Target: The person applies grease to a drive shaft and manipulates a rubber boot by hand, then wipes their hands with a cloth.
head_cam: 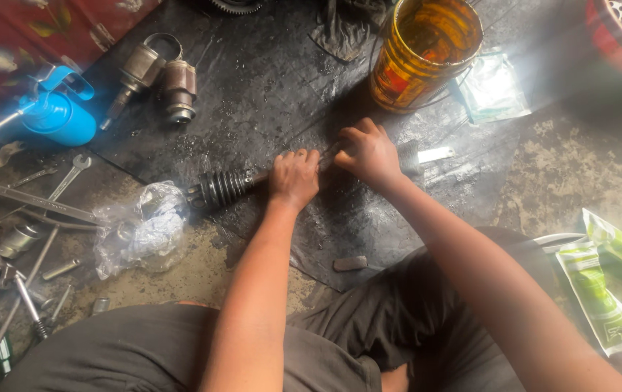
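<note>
On the black mat [267,94], lying flat: greasy shaft [256,178] with ribbed boot [222,187]. Left hand [293,178] clenched round its middle, right hand [369,152] curled on the far end. Probably heavy, stiff, slippery; best gripped on bare steel, not the soft boot.

Rough, dirty concrete floor [587,167], greasy black mat [267,94] laid over it, hard glare from upper right.

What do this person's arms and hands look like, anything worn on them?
Both arms are bare along all that shows: no sleeves, no gloves, no watch, bracelet or rings visible. The left hand and the right hand carry dark greasy smudges on the fingers. Dark grey-brown shorts cover the legs below.
</note>
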